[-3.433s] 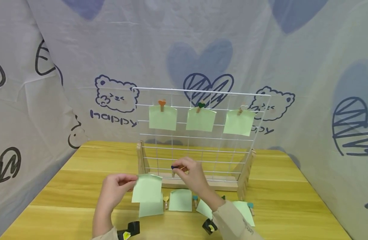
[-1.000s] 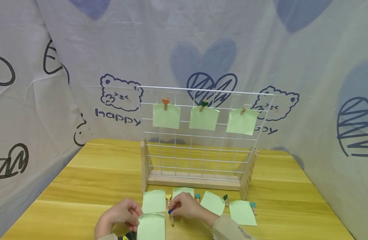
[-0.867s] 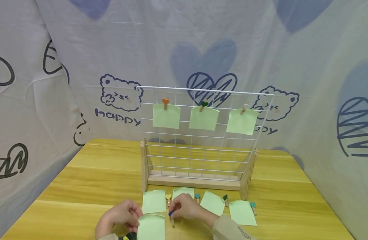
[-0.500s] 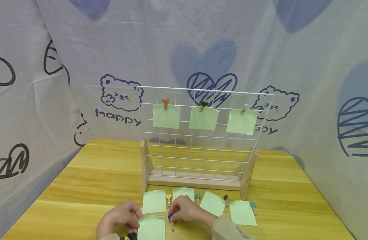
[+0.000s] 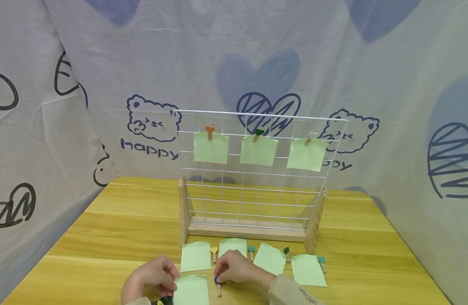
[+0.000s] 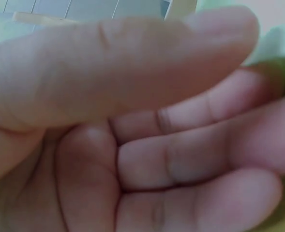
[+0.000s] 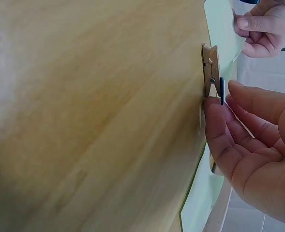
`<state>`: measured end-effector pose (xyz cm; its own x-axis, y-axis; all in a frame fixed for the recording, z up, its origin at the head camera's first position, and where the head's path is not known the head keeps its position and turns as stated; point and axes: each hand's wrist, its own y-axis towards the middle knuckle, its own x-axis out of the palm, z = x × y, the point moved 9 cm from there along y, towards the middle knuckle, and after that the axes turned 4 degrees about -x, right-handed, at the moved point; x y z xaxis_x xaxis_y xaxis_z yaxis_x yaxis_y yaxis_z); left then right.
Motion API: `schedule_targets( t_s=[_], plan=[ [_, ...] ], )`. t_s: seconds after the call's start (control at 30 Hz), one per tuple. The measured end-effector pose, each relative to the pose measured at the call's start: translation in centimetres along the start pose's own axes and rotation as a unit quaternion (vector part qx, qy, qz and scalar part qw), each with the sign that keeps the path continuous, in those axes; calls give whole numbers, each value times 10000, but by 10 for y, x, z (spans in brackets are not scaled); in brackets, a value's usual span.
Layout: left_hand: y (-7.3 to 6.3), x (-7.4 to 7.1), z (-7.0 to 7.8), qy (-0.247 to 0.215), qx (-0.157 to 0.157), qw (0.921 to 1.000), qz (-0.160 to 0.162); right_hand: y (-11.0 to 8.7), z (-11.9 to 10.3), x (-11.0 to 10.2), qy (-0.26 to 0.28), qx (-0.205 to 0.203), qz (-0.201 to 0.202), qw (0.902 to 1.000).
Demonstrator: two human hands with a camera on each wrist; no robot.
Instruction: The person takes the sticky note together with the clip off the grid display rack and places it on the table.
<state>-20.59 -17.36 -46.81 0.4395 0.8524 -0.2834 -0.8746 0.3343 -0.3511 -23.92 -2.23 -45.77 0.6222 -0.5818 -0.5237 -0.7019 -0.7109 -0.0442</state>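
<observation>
My left hand [image 5: 151, 275] pinches the left edge of a pale green sticky note [image 5: 192, 291] lying low on the table near the front edge of the head view. In the left wrist view the thumb [image 6: 132, 63] stretches over curled fingers, with a bit of green at the top right. Just right of that note, my right hand [image 5: 234, 267] holds a small wooden clothespin [image 5: 219, 290] by its blue heart end. The right wrist view shows this clothespin [image 7: 211, 67] on the wood, its blue heart between thumb and fingertips, its other end pointing away from the hand.
Behind the hands, several green notes [image 5: 196, 256] lie in a row with heart clothespins, one yellow [image 5: 214, 252], between them. Further back stands a white wire grid [image 5: 253, 186] on a wooden base [image 5: 245, 231]. Three notes [image 5: 258, 151] hang from its upper part by clothespins.
Both hands have come down from before the grid, bringing the note and the blue-heart clothespin to the table. Over the last second both have slid slightly toward the person.
</observation>
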Motion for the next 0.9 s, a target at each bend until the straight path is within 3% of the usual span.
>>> schedule_targets(
  t_s=[0.33,0.47,0.6,0.7,0.9],
  plan=[
    [-11,-11,-1,179,-329,9987,335,-1,-4,-4,-368,-184,75,9991],
    [-8,-15,8,205,-58,9988,444,-2,-5,-7,-248,-155,108,9995],
    [-4,-21,21,238,305,9959,814,-4,-5,-13,-168,-147,140,9997],
    [-2,-23,26,271,357,9940,1000,-4,-6,-19,-152,-190,177,9995],
    [0,-20,38,438,507,9926,1018,-7,-8,-29,-65,-245,220,9994]
  ],
)
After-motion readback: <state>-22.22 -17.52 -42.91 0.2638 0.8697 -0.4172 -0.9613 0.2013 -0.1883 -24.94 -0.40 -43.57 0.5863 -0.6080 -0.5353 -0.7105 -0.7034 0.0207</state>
